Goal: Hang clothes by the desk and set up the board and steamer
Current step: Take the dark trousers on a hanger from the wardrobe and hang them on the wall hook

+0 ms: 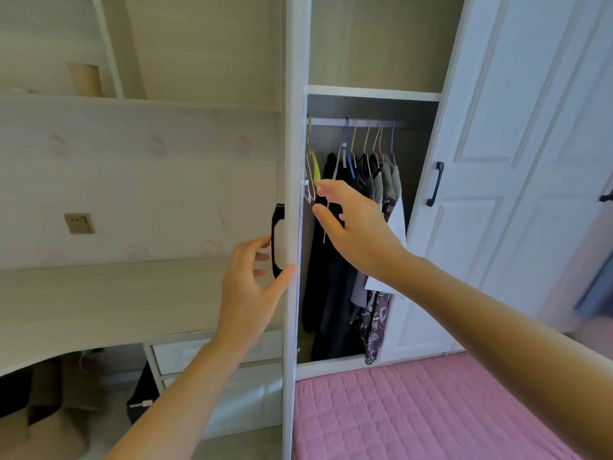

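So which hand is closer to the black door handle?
Left. The left hand is right beside the door handle, fingers at its edge; the right hand reaches into the wardrobe toward the hangers.

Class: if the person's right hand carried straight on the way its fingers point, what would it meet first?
Probably the empty hangers at the rail's left end, just past the right hand; depth is unclear.
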Tool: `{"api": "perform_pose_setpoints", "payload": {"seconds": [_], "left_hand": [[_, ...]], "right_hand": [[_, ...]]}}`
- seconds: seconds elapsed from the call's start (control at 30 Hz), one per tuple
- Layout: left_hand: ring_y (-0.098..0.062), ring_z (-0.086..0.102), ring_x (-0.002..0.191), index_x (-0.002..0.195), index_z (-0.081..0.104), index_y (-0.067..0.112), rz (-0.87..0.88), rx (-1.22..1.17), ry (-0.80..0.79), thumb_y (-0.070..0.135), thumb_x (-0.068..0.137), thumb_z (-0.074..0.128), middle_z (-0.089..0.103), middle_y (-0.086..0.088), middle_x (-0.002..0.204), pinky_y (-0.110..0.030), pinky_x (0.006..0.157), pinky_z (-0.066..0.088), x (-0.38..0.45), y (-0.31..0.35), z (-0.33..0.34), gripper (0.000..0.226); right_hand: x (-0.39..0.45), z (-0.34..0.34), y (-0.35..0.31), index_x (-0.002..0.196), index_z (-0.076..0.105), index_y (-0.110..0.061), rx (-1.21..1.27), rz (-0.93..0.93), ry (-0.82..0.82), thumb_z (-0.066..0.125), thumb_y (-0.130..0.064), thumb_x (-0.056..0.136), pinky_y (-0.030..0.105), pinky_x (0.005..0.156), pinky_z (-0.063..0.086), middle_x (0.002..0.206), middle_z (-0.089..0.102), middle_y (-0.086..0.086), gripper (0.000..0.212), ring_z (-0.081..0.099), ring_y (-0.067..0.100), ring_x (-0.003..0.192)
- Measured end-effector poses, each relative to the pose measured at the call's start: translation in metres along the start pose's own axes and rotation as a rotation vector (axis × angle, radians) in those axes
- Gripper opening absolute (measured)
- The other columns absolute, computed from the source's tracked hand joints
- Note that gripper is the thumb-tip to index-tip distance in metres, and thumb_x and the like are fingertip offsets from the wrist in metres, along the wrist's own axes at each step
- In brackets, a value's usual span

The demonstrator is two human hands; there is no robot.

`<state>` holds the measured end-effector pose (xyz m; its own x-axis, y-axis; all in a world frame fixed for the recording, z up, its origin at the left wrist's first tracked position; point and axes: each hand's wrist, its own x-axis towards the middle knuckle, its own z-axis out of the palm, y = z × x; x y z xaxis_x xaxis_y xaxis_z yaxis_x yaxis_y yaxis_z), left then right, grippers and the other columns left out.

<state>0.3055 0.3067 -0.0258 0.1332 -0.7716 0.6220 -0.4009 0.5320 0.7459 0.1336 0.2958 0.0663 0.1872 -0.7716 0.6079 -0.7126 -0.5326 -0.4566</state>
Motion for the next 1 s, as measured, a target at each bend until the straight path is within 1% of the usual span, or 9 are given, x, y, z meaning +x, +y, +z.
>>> {"api": "perform_pose_setpoints", "payload": {"seconds": [0.17, 0.3, 0.43, 0.53, 0.63, 0.77, 0.9, 0.93, 1.0], "left_hand": [[-0.018, 0.052, 0.102, 0.115, 0.057, 0.010, 0.294, 0.301, 0.131, 0.013, 0.077, 0.077, 0.053, 0.003, 0.112, -0.033, 0.086, 0.049, -0.004, 0.015, 0.009, 0.042], [-0.027, 0.050, 0.108, 0.107, 0.064, 0.003, 0.511, 0.463, 0.232, 0.005, 0.080, 0.070, 0.061, -0.009, 0.111, -0.031, 0.095, 0.043, -0.003, 0.034, 0.029, 0.028], [-0.027, 0.052, 0.111, 0.106, 0.067, 0.001, 0.652, 0.482, 0.192, -0.005, 0.082, 0.059, 0.065, -0.010, 0.109, -0.034, 0.101, 0.042, 0.001, 0.051, 0.061, 0.025], [-0.026, 0.052, 0.120, 0.115, 0.065, 0.004, 0.619, 0.578, 0.046, -0.002, 0.084, 0.060, 0.064, -0.008, 0.117, -0.035, 0.106, 0.041, 0.011, 0.049, 0.096, 0.032], [-0.027, 0.046, 0.131, 0.127, 0.059, 0.008, 0.493, 0.698, -0.100, 0.005, 0.085, 0.066, 0.059, -0.007, 0.132, -0.032, 0.109, 0.028, 0.031, 0.034, 0.133, 0.043], [-0.022, 0.018, 0.146, 0.146, 0.035, 0.014, 0.349, 0.752, -0.269, 0.019, 0.098, 0.050, 0.033, -0.002, 0.154, -0.028, 0.115, 0.011, 0.070, 0.012, 0.176, 0.051], [-0.021, 0.015, 0.146, 0.148, 0.030, 0.013, 0.208, 0.740, -0.357, 0.023, 0.099, 0.047, 0.030, -0.002, 0.155, -0.034, 0.116, 0.020, 0.112, -0.011, 0.217, 0.053], [-0.022, 0.017, 0.146, 0.148, 0.030, 0.012, 0.170, 0.737, -0.384, 0.024, 0.099, 0.047, 0.031, -0.003, 0.154, -0.035, 0.115, 0.024, 0.121, -0.017, 0.226, 0.053], [-0.024, 0.023, 0.143, 0.145, 0.033, 0.011, 0.095, 0.729, -0.410, 0.026, 0.099, 0.048, 0.037, -0.005, 0.150, -0.037, 0.112, 0.031, 0.141, -0.030, 0.242, 0.051]], "right_hand": [[-0.013, -0.020, 0.042, 0.142, 0.040, -0.016, -0.187, 0.034, -0.095, 0.043, -0.035, 0.099, 0.035, 0.102, 0.042, 0.141, 0.049, 0.000, 0.046, 0.054, 0.018, 0.119], [-0.020, -0.038, 0.072, 0.142, 0.039, -0.015, -0.214, 0.066, -0.138, 0.043, -0.033, 0.100, 0.036, 0.103, 0.039, 0.141, 0.049, 0.003, 0.046, 0.049, 0.021, 0.126], [-0.021, -0.051, 0.100, 0.142, 0.038, -0.017, -0.234, 0.109, -0.160, 0.042, -0.034, 0.100, 0.039, 0.102, 0.043, 0.141, 0.048, 0.003, 0.046, 0.052, 0.023, 0.121], [-0.017, -0.056, 0.123, 0.142, 0.037, -0.015, -0.287, 0.129, -0.180, 0.042, -0.033, 0.100, 0.038, 0.100, 0.043, 0.141, 0.047, 0.006, 0.046, 0.052, 0.024, 0.121], [-0.009, -0.059, 0.147, 0.142, 0.037, -0.015, -0.309, 0.171, -0.193, 0.042, -0.033, 0.099, 0.037, 0.097, 0.044, 0.139, 0.049, 0.007, 0.047, 0.051, 0.025, 0.121], [0.012, -0.055, 0.180, 0.137, 0.041, -0.012, -0.333, 0.206, -0.219, 0.043, -0.031, 0.099, 0.033, 0.085, 0.048, 0.130, 0.053, 0.008, 0.043, 0.056, 0.025, 0.108], [0.045, -0.045, 0.216, 0.104, 0.050, -0.009, -0.381, 0.227, -0.203, 0.043, -0.027, 0.098, 0.024, 0.057, 0.039, 0.090, 0.054, 0.003, 0.020, 0.053, 0.022, 0.076], [0.055, -0.042, 0.225, 0.100, 0.050, -0.010, -0.381, 0.238, -0.204, 0.043, -0.026, 0.097, 0.025, 0.057, 0.040, 0.088, 0.054, 0.005, 0.018, 0.053, 0.023, 0.074], [0.075, -0.036, 0.241, 0.107, 0.051, -0.008, -0.376, 0.249, -0.224, 0.043, -0.024, 0.098, 0.029, 0.062, 0.046, 0.096, 0.058, 0.010, 0.020, 0.056, 0.023, 0.076]]}}
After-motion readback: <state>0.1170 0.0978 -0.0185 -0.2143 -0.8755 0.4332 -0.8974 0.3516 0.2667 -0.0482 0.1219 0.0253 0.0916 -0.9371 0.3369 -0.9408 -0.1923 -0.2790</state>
